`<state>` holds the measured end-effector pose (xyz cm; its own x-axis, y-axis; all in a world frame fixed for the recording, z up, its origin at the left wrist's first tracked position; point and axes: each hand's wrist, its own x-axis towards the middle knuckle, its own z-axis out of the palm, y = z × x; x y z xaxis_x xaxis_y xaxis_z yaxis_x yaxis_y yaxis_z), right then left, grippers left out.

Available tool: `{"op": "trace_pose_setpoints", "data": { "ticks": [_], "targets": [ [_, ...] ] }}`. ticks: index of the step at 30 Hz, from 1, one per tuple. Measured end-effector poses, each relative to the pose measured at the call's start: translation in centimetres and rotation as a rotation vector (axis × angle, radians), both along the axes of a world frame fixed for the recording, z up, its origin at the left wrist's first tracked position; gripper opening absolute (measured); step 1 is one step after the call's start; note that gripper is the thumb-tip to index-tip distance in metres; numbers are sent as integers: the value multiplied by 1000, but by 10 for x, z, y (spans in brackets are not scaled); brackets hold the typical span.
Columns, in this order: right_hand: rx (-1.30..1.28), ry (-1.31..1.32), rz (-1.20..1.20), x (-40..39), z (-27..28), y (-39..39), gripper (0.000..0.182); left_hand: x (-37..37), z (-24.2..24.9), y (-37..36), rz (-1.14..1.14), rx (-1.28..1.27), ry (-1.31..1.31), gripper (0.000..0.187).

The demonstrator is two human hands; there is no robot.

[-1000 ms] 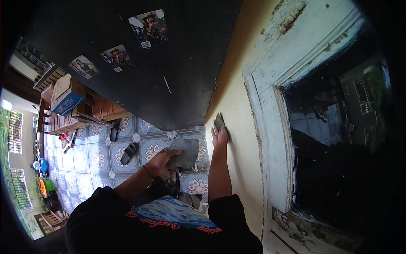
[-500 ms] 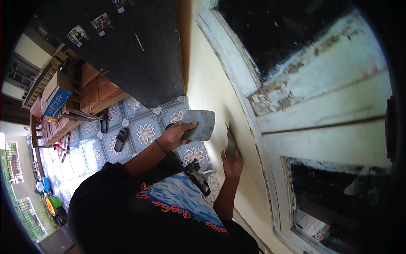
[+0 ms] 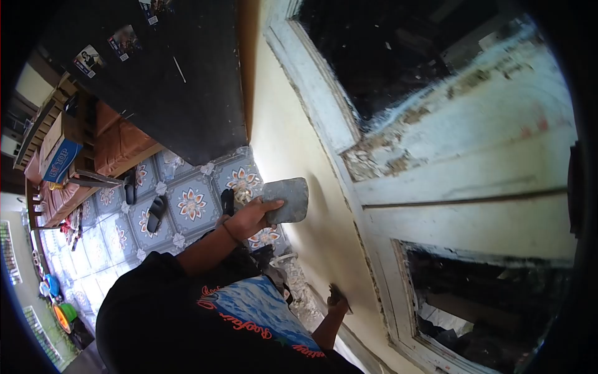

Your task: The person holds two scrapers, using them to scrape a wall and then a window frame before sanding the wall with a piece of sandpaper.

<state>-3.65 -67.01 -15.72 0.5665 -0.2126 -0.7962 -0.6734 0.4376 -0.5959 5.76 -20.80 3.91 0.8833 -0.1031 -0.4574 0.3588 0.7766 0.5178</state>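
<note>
My left hand (image 3: 251,218) is closed on one edge of a flat grey plate (image 3: 288,201) with rounded corners, thumb lying on its face. The plate is held out close to the cream wall (image 3: 311,234). Lower down, my right hand (image 3: 337,305) is at the wall, fingers wrapped round a dark scraper-like tool (image 3: 335,293). Its blade is seen nearly edge-on here and is partly hidden by the fingers.
A peeling white window frame (image 3: 398,187) borders the wall on the right. A black panel (image 3: 187,87) stands ahead. Sandals (image 3: 156,214) lie on the flowered tile floor (image 3: 190,204); rubble (image 3: 302,293) lies along the wall's foot. A cardboard box (image 3: 60,153) rests on a wooden bench at left.
My right hand has moved down along the wall with the tool, whose blade has turned from broad view to nearly edge-on. The plate has shifted slightly left and down as the view swung.
</note>
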Motion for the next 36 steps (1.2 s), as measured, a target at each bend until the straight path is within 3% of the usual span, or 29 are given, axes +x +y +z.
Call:
{"op": "trace_pose_setpoints", "data": {
  "ticks": [5, 6, 9, 11, 12, 13, 14, 16, 17, 20, 23, 24, 26, 36],
  "targets": [
    [-304, 229, -121, 28, -45, 49, 43, 8, -2, 59, 117, 2, 67, 27],
    [-269, 279, -227, 34, -54, 64, 46, 10, -4, 75, 128, -15, 46, 26],
    [-385, 316, -73, 57, -134, 124, 48, 14, -5, 119, 174, -44, 62, 22],
    [-106, 203, -120, 97, -214, 186, 20, 17, -5, 155, 148, -2, 123, 21],
    [-524, -124, 597, 123, -286, 206, 25, 19, -5, 168, 184, 0, 168, 21],
    [-300, -182, 341, 163, -225, 294, 25, 21, -9, 182, 162, 7, 176, 21],
    [66, 100, 35, 210, -148, 373, 24, 21, -16, 195, 202, 12, 183, 21],
    [436, 22, 44, 265, -137, 469, 25, 29, -5, 205, 200, 28, 161, 21],
    [378, -29, 88, 287, -117, 519, 26, 34, -7, 208, 154, 30, 157, 21],
    [749, -221, 76, 317, 54, 596, 21, 29, -8, 210, 308, 72, 215, 22],
    [937, -298, 51, 314, 130, 582, 16, 21, -3, 192, 348, 74, 198, 22],
    [1038, -345, 25, 309, 141, 569, 15, 17, -2, 183, 359, 55, 190, 20],
    [982, -343, -10, 285, 149, 527, 15, 4, -3, 161, 342, 36, 168, 20],
    [563, -273, -24, 103, 85, 203, 22, -43, -1, 29, 104, 38, 93, 17]
  ]
}}
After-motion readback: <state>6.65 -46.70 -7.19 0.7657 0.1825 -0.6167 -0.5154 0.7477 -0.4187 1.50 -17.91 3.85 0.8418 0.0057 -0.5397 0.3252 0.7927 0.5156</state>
